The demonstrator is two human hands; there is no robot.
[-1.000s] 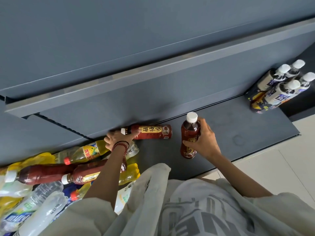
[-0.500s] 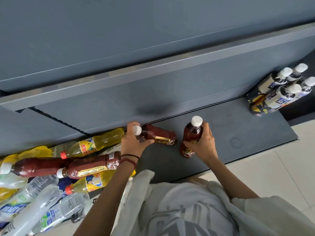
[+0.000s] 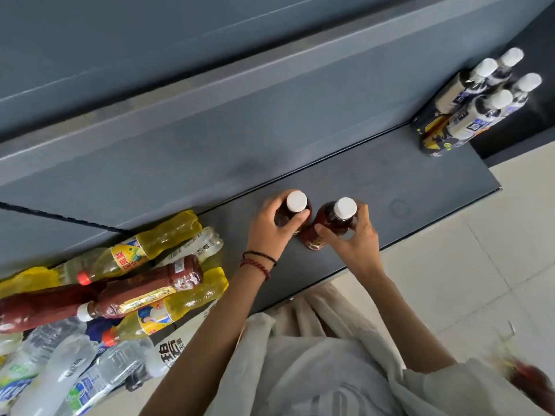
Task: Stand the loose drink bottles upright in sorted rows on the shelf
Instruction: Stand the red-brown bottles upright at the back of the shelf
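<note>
Brown round-cap btl [image 3: 296,201] now upright, L hand [image 3: 267,232]; twin [image 3: 330,219], R hand [image 3: 357,241].

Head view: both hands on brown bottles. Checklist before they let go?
1. The left brown plastic bottle with white cap stands upright on the dark grey shelf, gripped by the left hand: ok.
2. The right brown plastic bottle with white cap stands upright, gripped by the right hand: ok.
3. Both side by side in one row: ok.
4. Bases flat on the shelf: cannot tell, the left hand hides one base.
5. Bare shelf toward the four upright white-capped bottles at right: ok.
6. The pile of loose bottles at left sorted: not ok, all lying.
</note>
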